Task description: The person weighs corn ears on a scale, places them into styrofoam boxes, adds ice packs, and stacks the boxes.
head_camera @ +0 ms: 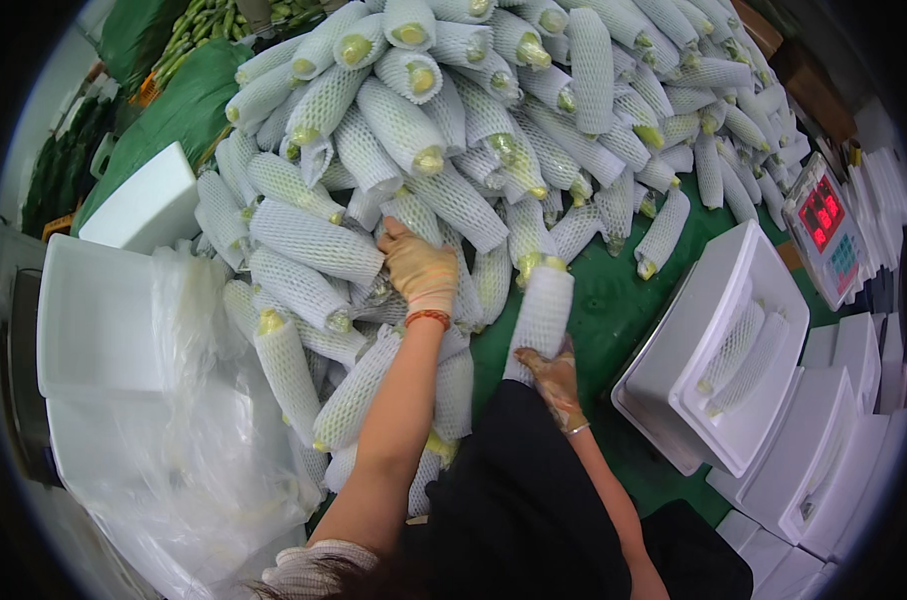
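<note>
My right hand (555, 375), in a thin stained glove, grips the lower end of a pale green vegetable in a white foam net sleeve (543, 315); its yellowish tip points away from me. My left hand (421, 264), gloved too and with a red bracelet at the wrist, reaches onto the large pile of foam-netted vegetables (401, 127). Its fingers touch a netted vegetable (412, 214) at the pile's near side; whether they grip it is hidden. A white foam box (746, 330) on a scale at the right holds several netted vegetables.
At the right rim stands a scale display with red digits (822, 214), beside stacked white foam boxes (806, 457). Two white foam boxes (101, 315) and clear plastic film (206, 465) lie at the left. A white foam lid or box (150, 199) leans near green sacking (191, 97). The work surface (611, 300) is green.
</note>
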The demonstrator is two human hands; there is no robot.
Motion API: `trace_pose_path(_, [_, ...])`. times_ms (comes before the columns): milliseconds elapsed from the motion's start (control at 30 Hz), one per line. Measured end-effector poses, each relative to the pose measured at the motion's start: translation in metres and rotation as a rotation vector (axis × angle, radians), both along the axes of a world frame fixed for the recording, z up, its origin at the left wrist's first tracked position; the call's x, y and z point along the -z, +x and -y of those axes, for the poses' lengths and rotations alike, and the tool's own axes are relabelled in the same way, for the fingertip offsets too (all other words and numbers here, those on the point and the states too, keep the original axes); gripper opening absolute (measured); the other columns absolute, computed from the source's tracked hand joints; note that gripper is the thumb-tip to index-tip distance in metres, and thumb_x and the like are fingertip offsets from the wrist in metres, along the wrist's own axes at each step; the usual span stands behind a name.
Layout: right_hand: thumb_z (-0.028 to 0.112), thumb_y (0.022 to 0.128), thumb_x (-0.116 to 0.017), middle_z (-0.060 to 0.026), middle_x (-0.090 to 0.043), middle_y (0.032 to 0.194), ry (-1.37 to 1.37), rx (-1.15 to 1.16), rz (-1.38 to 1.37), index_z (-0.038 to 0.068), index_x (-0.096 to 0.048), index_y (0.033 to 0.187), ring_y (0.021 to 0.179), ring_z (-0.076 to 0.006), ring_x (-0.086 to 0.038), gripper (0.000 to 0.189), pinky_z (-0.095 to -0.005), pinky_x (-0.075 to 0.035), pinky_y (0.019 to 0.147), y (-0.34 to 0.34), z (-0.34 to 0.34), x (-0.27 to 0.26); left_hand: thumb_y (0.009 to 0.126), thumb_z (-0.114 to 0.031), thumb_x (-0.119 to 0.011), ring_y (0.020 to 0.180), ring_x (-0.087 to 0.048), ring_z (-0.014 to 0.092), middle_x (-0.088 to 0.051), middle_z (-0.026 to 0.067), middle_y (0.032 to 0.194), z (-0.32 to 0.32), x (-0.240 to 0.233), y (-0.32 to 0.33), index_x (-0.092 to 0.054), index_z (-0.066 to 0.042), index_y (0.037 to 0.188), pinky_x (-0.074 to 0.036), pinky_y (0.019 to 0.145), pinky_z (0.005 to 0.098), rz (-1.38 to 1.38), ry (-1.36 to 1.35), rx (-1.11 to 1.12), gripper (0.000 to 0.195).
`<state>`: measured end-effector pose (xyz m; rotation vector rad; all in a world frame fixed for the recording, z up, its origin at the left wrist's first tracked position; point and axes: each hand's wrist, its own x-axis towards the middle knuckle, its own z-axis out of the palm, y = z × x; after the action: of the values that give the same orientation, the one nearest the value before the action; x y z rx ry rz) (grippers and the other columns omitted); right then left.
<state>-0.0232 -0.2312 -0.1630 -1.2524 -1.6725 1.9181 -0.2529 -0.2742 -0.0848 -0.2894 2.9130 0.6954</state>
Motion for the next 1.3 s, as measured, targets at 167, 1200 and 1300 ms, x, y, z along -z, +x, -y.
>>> trace_pose_path(167, [0.019,0.065,-0.085,-0.0177,-0.065,0.099,0.379,-0.061,-0.166,-0.006,-0.049,0.12,0.088,-0.0268,-0.065,0.07,-0.0374,-0.052,0.082,-0.025,0.004,-0.038,0.069,-0.011,-0.082,0.097,-0.065,0.025,-0.062,0.0191,0.111,0.07,0.043,-0.006,-0.044,0.006,0.127,-0.056,0.079,0.0368,-0.111,0.737,0.304,0.072])
trace_pose_path(1200, [0.012,0.076,-0.079,-0.0127,-0.067,0.106,-0.266,-0.455,-0.15,-0.008,-0.045,0.129,0.096,-0.0173,-0.064,0.067,-0.0324,-0.053,0.087,0.056,-0.11,-0.217,0.059,-0.01,-0.073,0.122,-0.053,0.037,-0.055,0.0158,0.134,0.046,-0.046,0.122,-0.045,-0.001,0.139,-0.042,0.106,0.0478,1.021,1.938,0.282,0.085])
trace_pose_path(1300, [0.016,0.074,-0.084,-0.0138,-0.064,0.113,-0.147,-0.245,-0.157,-0.009,-0.04,0.133,0.103,-0.0188,-0.062,0.077,-0.0314,-0.051,0.091,0.124,-0.105,-0.222,0.058,-0.007,-0.072,0.123,-0.052,0.036,-0.055,0.0161,0.135,0.002,-0.081,0.16,-0.043,0.001,0.14,-0.04,0.108,0.0467,1.234,1.781,0.497,0.087])
